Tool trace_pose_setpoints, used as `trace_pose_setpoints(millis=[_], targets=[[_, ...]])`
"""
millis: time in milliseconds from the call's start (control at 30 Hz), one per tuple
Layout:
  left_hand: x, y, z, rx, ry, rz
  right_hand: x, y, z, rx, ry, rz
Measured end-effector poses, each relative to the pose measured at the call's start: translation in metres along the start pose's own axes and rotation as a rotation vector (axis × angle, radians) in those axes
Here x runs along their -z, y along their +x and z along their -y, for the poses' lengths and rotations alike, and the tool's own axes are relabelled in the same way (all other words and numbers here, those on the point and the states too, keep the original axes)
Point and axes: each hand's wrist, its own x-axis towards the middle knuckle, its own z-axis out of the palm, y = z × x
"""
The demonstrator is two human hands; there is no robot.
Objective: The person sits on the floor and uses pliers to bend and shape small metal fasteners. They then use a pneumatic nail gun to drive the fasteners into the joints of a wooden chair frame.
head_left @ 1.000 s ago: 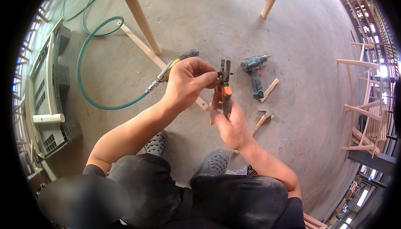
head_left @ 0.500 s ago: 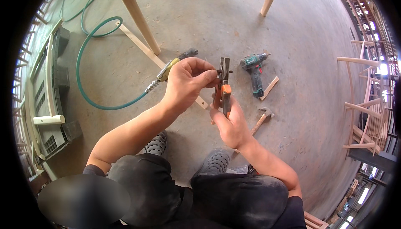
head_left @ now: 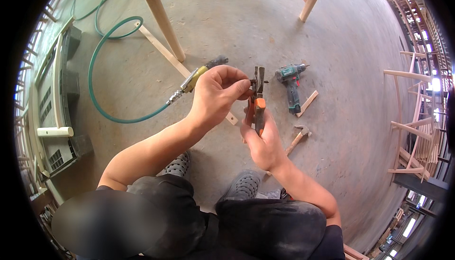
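Note:
My right hand (head_left: 263, 141) is wrapped round the handles of a pair of pliers (head_left: 259, 102) with orange and dark grips, jaws pointing away from me. Between the jaws sits a small, dark, thin piece, like a screw (head_left: 265, 82), whose end sticks out on the right. My left hand (head_left: 219, 91) pinches the other end of that piece with thumb and fingertips, just left of the jaws. Its exact kind is too small to be sure of. Both hands are held above the floor, over my knees and shoes.
On the concrete lie a cordless drill (head_left: 290, 87), a wood strip (head_left: 308, 103), a hammer (head_left: 297, 141) and a yellow air tool (head_left: 201, 72) on a green hose (head_left: 95, 94). A long wooden slat (head_left: 163, 49) passes beside a wooden furniture leg (head_left: 166, 27). Chair frames (head_left: 412, 127) stand right.
The view has shifted slightly, so the floor things sit a little further right. Both hands keep their hold on the pliers and the small piece, with almost no other movement.

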Motion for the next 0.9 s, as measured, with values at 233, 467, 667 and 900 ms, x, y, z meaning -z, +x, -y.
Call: trace_pose_setpoints(millis=[233,467,667,900], targets=[[-0.006,-0.002,-0.004,-0.002,0.051,-0.031,-0.001,-0.001,0.007,-0.052,0.008,-0.035],[-0.009,-0.004,-0.005,-0.028,0.047,-0.042,-0.002,0.001,0.003,-0.006,0.058,-0.049],[-0.01,-0.007,-0.005,-0.013,0.055,-0.03,-0.003,-0.003,0.001,-0.058,0.14,-0.046],[-0.01,-0.005,-0.005,-0.032,0.086,-0.014,-0.003,-0.003,0.004,-0.008,0.124,-0.056]])
